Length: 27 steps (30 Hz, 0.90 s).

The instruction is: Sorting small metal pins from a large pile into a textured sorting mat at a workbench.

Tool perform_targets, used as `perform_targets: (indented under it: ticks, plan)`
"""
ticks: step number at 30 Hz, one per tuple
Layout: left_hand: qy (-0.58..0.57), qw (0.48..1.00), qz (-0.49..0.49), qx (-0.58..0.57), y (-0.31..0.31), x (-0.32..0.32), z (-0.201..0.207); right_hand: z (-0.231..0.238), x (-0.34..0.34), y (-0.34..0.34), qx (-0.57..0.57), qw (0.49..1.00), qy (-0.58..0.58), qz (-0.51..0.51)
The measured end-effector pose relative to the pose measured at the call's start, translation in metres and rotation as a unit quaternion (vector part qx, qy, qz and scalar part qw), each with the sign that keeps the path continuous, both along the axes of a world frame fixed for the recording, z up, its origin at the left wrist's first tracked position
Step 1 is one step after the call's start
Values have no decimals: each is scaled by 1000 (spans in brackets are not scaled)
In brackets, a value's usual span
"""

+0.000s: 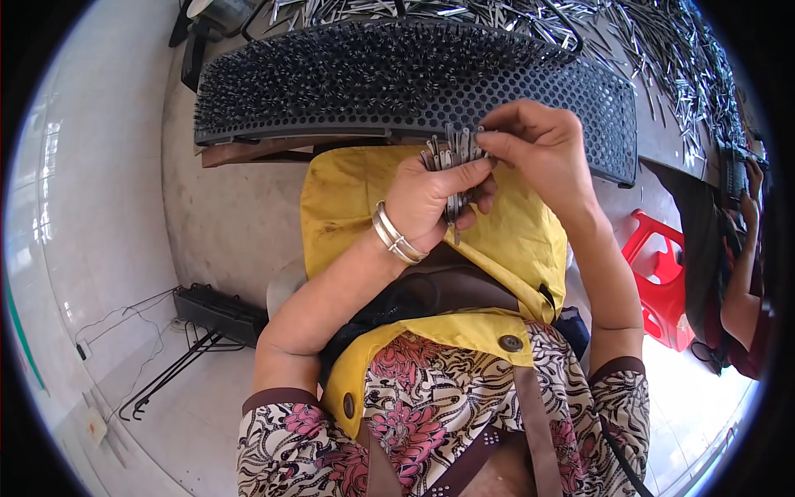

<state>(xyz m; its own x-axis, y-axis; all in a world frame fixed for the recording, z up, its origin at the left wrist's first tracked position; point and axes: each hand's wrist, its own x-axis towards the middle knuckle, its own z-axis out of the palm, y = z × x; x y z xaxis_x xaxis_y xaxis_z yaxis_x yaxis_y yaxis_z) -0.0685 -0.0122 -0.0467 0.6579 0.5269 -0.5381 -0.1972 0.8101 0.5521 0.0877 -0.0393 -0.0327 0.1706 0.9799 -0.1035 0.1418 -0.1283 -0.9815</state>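
My left hand is closed around a bundle of thin flat metal strips, which stand roughly upright with their ends sticking out above the thumb. My right hand comes in from the right, thumb and forefinger pinched together at the top of the bundle, on the end of a strip. Just beyond both hands lies a long black perforated tray. Its left part and back are packed with upright metal pieces, while bare round holes show at its right. A yellow apron spreads over my lap below the hands.
Loose metal strips lie heaped on the table behind the tray. At the right stands a red plastic stool, beside another person's arm. A black long box with thin legs is at lower left, near the white wall.
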Motion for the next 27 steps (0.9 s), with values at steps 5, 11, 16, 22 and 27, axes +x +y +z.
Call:
perform_targets:
  ticks: [5,11,16,22,27]
  plan:
    - [50,999,11,16,0,4,6,-8,7,-3,-4,996,87,-34]
    - [27,998,-35,43,3,2,6,-3,0,-7,-4,993,104,-58]
    - [-8,995,-96,39,5,-2,7,4,6,-9,-47,994,101,-12]
    - [-8,993,-104,48,3,-1,5,1,4,-14,-67,990,128,-4]
    - [67,993,-38,84,1,-2,5,-2,-2,-19,2,993,42,-114]
